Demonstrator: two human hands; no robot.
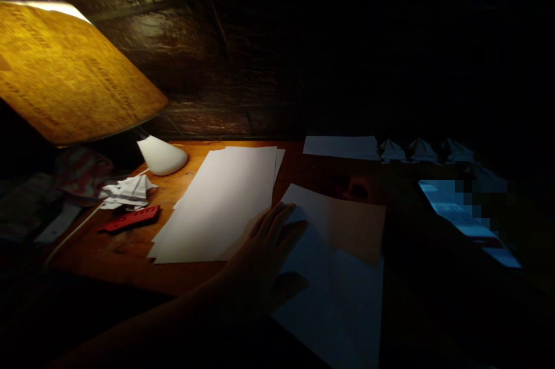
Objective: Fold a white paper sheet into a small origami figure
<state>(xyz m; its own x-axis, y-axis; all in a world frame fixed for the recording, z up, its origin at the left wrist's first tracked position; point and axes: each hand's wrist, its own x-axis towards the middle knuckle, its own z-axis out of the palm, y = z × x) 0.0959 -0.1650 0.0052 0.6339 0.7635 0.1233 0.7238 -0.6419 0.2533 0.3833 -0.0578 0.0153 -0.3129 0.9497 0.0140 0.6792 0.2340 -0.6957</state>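
Note:
A white sheet of paper (338,299) lies in front of me, its lower part reaching past the table's near edge. My left hand (266,250) rests on the sheet's left side with fingers stretched out and spread, holding nothing. In deep shadow just beyond the sheet's far edge is my right hand (359,187); its fingers are too dark to make out. A brownish patch of light or shadow covers the sheet's upper right. To the left of the sheet lies a stack of white paper (217,201), its edges uneven.
A lamp with a yellow shade (78,80) and white base (162,156) stands at the left. Near it lie folded white paper (128,191) and a red object (132,220). Several folded paper shapes (422,150) line the back right, beside another sheet (340,146). A lit screen (459,216) glows at right.

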